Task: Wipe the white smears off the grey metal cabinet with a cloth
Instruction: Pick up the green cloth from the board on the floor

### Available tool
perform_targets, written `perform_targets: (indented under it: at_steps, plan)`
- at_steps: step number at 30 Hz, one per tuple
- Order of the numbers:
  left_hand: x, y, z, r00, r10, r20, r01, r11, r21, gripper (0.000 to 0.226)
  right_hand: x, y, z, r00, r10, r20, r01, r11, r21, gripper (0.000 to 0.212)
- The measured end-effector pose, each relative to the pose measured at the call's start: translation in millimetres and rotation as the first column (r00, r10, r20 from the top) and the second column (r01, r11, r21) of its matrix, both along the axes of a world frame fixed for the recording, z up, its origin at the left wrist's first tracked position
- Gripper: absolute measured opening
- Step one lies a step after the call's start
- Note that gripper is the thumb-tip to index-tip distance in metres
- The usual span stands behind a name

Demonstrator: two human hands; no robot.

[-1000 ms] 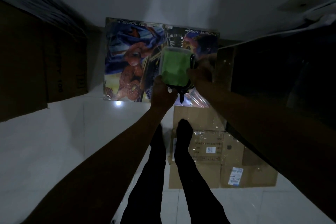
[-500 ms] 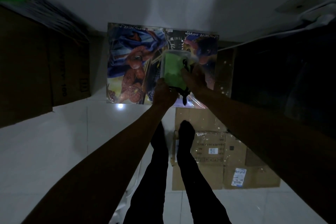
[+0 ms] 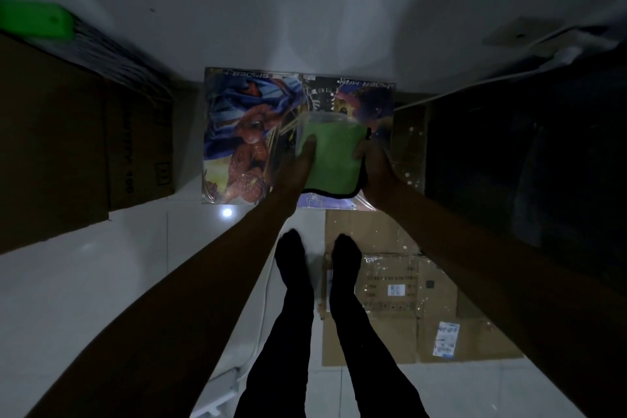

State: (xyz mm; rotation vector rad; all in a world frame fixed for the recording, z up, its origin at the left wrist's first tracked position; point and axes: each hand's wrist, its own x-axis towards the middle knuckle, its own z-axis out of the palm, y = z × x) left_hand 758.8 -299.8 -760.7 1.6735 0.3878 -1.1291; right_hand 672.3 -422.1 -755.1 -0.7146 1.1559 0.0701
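Note:
A green cloth [image 3: 330, 159] with a dark edge sits in a clear plastic wrapper, held up in front of me by both hands. My left hand [image 3: 300, 164] grips its left side, thumb lying on the green face. My right hand [image 3: 375, 170] holds the right edge. The dark grey cabinet [image 3: 509, 159] stands at the right, its near side [image 3: 409, 142] flecked with white smears. The room is dim.
A Spider-Man print package [image 3: 251, 136] leans against the white wall ahead. Cardboard boxes [image 3: 68, 146] stand at the left with a green object [image 3: 34, 22] on top. Flattened cardboard [image 3: 407, 299] lies on the white floor by my feet.
The cloth has been turned and spread flatter between my hands, showing more green. My left thumb now lies on its face and my right hand has shifted to the right edge.

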Motion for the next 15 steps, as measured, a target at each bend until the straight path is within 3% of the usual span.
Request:
perform_targets:
  at_steps: [4, 7, 11, 13, 15]
  plan:
    - [-3, 16, 14, 0.977, -0.041, -0.207, 0.017, 0.993, -0.113, 0.03, -5, -4, 14, 1.0, 0.001, 0.013, -0.001, 0.999, 0.046, 0.053]
    - [-15, 29, 34, 0.991, -0.045, -0.126, 0.029, 0.991, -0.13, 0.01, -14, -3, 25, 0.998, 0.056, -0.029, -0.057, 0.998, -0.011, 0.046]
    - [-32, 42, 77, 0.994, -0.099, 0.054, 0.106, 0.982, -0.154, 0.031, -35, 3, 62, 0.948, 0.31, -0.077, -0.319, 0.927, -0.198, 0.041]
    - [-38, 46, 104, 0.992, -0.107, 0.072, 0.117, 0.981, -0.156, 0.038, -46, 7, 89, 0.924, 0.379, -0.055, -0.38, 0.892, -0.246, 0.036]
    - [-44, 48, 140, 0.995, -0.082, 0.06, 0.091, 0.984, -0.153, 0.041, -55, 16, 123, 0.921, 0.386, -0.057, -0.385, 0.878, -0.283, 0.045]
